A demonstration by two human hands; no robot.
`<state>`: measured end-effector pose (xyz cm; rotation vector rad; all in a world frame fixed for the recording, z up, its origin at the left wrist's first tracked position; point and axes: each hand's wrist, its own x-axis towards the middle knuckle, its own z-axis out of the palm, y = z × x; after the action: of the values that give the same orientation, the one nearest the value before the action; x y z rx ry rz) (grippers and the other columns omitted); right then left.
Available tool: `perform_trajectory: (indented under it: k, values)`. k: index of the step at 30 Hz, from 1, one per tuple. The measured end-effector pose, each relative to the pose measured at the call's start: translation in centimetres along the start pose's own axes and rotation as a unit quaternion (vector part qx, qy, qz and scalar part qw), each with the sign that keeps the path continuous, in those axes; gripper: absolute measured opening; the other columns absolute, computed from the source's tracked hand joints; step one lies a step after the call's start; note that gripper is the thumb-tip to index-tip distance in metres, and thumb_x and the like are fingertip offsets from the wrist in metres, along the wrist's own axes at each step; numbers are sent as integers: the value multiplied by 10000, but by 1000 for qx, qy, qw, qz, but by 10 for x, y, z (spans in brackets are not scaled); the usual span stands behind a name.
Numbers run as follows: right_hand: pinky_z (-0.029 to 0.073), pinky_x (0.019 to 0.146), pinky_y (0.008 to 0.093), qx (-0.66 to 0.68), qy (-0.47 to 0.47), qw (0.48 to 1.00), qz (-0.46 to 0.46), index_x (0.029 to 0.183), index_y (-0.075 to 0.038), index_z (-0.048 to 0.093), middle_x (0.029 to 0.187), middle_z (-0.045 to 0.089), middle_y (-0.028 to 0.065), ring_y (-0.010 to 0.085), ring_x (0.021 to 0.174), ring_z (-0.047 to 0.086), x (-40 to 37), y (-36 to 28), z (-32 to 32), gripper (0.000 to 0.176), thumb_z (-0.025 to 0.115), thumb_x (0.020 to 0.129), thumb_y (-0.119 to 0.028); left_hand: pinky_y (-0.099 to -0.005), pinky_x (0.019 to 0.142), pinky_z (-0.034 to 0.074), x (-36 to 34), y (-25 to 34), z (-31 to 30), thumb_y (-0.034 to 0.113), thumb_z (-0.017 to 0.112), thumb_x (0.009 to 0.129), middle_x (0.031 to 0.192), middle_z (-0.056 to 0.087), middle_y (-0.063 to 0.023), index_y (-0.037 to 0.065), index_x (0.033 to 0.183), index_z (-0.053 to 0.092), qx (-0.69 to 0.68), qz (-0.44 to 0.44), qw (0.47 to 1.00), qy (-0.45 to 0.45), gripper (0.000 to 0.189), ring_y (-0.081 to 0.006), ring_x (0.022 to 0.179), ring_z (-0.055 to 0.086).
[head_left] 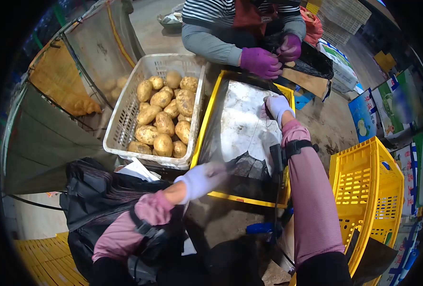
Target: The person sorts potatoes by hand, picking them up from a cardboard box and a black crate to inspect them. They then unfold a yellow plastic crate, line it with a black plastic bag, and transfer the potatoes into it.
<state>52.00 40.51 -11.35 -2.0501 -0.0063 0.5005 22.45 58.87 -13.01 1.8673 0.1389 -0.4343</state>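
Observation:
My left hand (203, 180), in a white glove, is blurred by motion over the near left corner of a yellow crate (240, 198); its fingers are too smeared to read. My right hand (278, 107), also white-gloved, is at the crate's far right side with its fingers curled together over the edge of the lining; what they pinch is hard to make out. Inside the crate lie black plastic film and a stained white sheet (242, 124). Left of it stands a white basket (121, 109) of potatoes (165, 123).
Across the crate a person in purple gloves (260, 63) holds both hands near black plastic and cardboard (307, 81). Yellow crates (364, 190) stand at the right. A black bag (97, 200) lies at the left, below mesh-sided frames (35, 133). Printed boxes (364, 114) line the right.

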Motion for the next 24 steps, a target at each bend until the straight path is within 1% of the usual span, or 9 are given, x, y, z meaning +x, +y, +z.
perform_trajectory:
  k: [3, 8, 11, 15, 18, 20, 22, 23, 24]
  values:
    - [521, 587, 385, -277, -68, 955, -77, 814, -38, 681, 749, 678, 115, 240, 651, 655, 31, 22, -4, 285, 480, 908, -217, -217, 855, 464, -41, 13, -26, 163, 561, 1005, 1043, 634, -18, -8, 1254, 568, -45, -49, 994, -83, 302, -91, 966, 570]
    - [519, 652, 403, -296, -64, 952, -33, 978, -130, 720, 939, 694, 93, 262, 814, 662, 47, 64, 19, 254, 517, 910, -267, -247, 891, 467, -87, -7, -40, 126, 556, 1013, 1073, 613, -29, -38, 1249, 550, -181, -59, 981, -44, 288, -99, 981, 568]
    - [522, 713, 423, -464, -39, 839, -282, 1040, -142, 715, 996, 699, 158, 324, 877, 674, 79, 97, 12, 259, 536, 911, -277, -237, 857, 448, -104, -16, -41, 118, 541, 1019, 1084, 599, -27, -36, 1236, 547, -224, -41, 973, -21, 267, -84, 951, 546]
    - [540, 785, 372, -439, 44, 886, -142, 1047, -108, 701, 938, 691, 187, 346, 848, 679, 77, 66, 10, 266, 539, 938, -289, -208, 781, 441, -112, -19, -41, 118, 562, 1006, 1007, 614, -5, -11, 1186, 582, -269, -10, 963, 22, 223, -52, 870, 529]
    - [520, 868, 414, -262, -141, 945, 138, 1044, -36, 718, 1010, 707, 209, 378, 995, 666, 17, -24, 0, 475, 485, 901, -425, -231, 864, 453, -117, -7, -41, 83, 576, 994, 1031, 618, -34, -38, 1201, 567, -291, 0, 956, 42, 240, -93, 954, 564]
    - [534, 797, 469, -610, -86, 713, -335, 1088, -97, 686, 1016, 709, 178, 365, 967, 676, -26, -73, -32, 343, 499, 931, -339, -242, 858, 466, -120, 0, -39, 66, 571, 993, 1053, 624, -49, -41, 1215, 557, -296, -1, 954, 51, 247, -105, 948, 574]
    - [564, 767, 402, -653, -106, 691, -290, 1089, -93, 668, 1060, 701, 167, 315, 963, 694, -90, -154, -70, 260, 523, 943, -254, -262, 886, 487, -128, 19, -33, 79, 547, 1007, 1066, 628, -71, -45, 1239, 545, -286, 41, 956, 45, 263, -130, 980, 599]
    - [524, 776, 366, -420, -102, 886, -168, 1068, -54, 712, 993, 720, 135, 198, 907, 681, -60, -169, -94, 365, 516, 934, -332, -267, 906, 483, -136, 36, -30, 96, 521, 1022, 1104, 621, -76, -47, 1254, 533, -260, 56, 963, 37, 273, -134, 1008, 597]
    - [524, 791, 359, -428, -79, 883, -177, 1095, -46, 695, 1011, 714, 133, 203, 921, 675, -104, -203, -114, 383, 516, 942, -346, -268, 916, 473, -141, 48, -28, 110, 513, 1027, 1124, 612, -73, -44, 1268, 526, -241, 66, 968, 21, 285, -131, 1020, 588]
